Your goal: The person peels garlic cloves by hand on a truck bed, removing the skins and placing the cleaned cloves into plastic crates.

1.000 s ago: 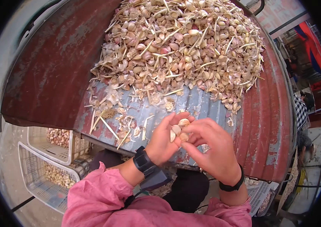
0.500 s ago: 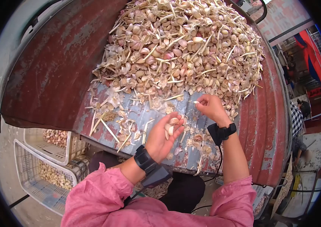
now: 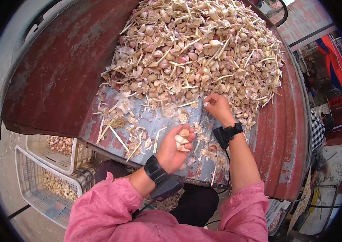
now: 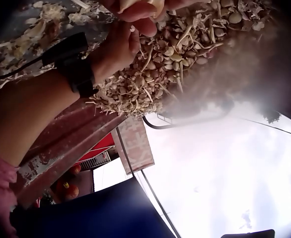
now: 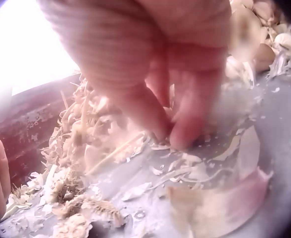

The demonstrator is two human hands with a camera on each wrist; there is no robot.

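Observation:
My left hand (image 3: 171, 152) is palm up over the near part of the metal sheet. Its fingers curl around several garlic cloves (image 3: 182, 139), some pale and one tan. Farther forward and to the right, my right hand (image 3: 218, 109) pinches a small pale garlic clove (image 3: 206, 104) between thumb and finger, at the near edge of the garlic pile (image 3: 203, 52). In the right wrist view, the fingertips (image 5: 186, 136) come together close over bits of dry skin on the sheet.
Stalks and skins (image 3: 136, 141) litter the red and grey sheet (image 3: 277, 149). A rusty raised panel (image 3: 54, 76) stands at left. Below it are white plastic baskets (image 3: 23, 177) holding garlic. Another person's checked garment (image 3: 317, 129) shows at far right.
My right hand has left the left palm and reached forward to the pile's edge with a pale clove. The left hand stays nearly in place, its fingers more curled around the cloves.

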